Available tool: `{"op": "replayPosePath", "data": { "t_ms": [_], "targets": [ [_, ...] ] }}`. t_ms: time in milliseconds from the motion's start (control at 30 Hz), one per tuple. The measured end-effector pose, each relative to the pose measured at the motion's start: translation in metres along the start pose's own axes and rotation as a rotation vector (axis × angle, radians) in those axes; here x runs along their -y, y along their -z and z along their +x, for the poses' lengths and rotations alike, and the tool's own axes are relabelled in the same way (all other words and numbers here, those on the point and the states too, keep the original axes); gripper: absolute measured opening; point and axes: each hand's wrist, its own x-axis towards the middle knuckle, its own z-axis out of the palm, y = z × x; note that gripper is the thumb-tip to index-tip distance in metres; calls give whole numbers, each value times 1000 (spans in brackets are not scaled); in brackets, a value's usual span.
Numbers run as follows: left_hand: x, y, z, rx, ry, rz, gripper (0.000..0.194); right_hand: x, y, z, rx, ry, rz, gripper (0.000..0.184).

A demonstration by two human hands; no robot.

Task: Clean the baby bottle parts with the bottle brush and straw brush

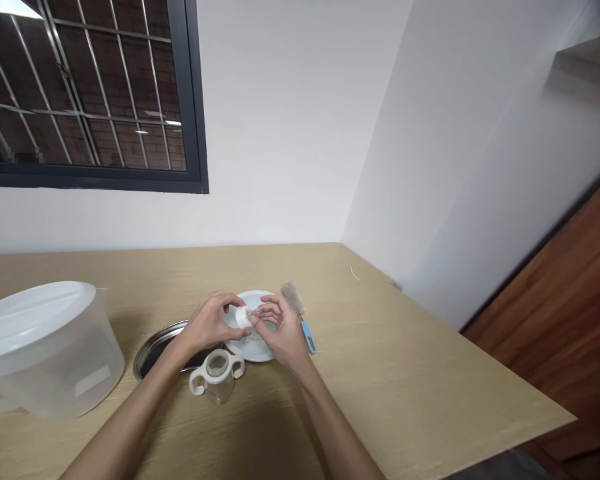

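My left hand [211, 325] grips a small white bottle collar [243, 317] between thumb and fingers. At the collar's right side, my right hand [279, 328] is closed with its fingertips on a small translucent piece, which looks like a bottle nipple [252, 314]. Both hands are above a white plate [255, 353]. Just in front of them stands an open, clear baby bottle [220, 389] with two white handles, upright on the table. Partly hidden under my left forearm lies an oval metal tray [147, 351].
A large translucent tub [75, 363] with a white lid stands at the left of the wooden table [405, 373]. Right of the plate lies a bottle brush [307, 337] with a blue handle. A thin white strip [355, 273] lies near the right wall.
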Motion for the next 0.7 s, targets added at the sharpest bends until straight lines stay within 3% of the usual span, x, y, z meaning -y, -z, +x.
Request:
{"op": "replayPosePath", "data": {
  "t_ms": [333,700],
  "targets": [
    [3,-2,1,1,6,-9,45,-2,1,0,-4,-4,-1,36],
    [3,0,1,41,13,-48,40,-7,6,1,34,-53,6,54]
  ]
}}
